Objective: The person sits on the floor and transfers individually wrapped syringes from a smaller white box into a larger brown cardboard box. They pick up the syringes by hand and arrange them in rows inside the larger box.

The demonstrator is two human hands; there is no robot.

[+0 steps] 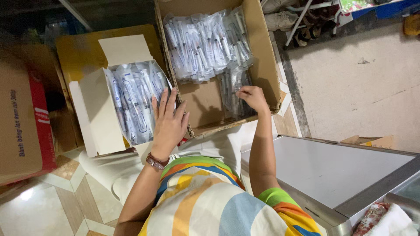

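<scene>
Head view, looking down over a striped, many-coloured shirt (205, 201) at six o'clock. Just beyond it, left hand (168, 122) with a band at the wrist (156, 161), fingers spread flat and released, resting on the near edge of a small white carton (98, 116) at ten o'clock and touching the clear-wrapped syringes (133, 102) standing packed inside. At one o'clock from that hand, right hand (253, 97) reaching into a large brown cardboard box (262, 65), fingertips pinched on a loose bundle of wrapped syringes (232, 94) lying at the box's near right corner. Farther in, toward twelve o'clock, a bigger heap of bagged syringes (205, 43) filling the far half of the same box. Off at nine o'clock, a brown and red carton (22, 118) on the tiled floor (48, 201). At four o'clock, a grey metal-edged surface (332, 170). Farthest, at one o'clock, shoes on a rack (297, 19) beside bare concrete (363, 74).
</scene>
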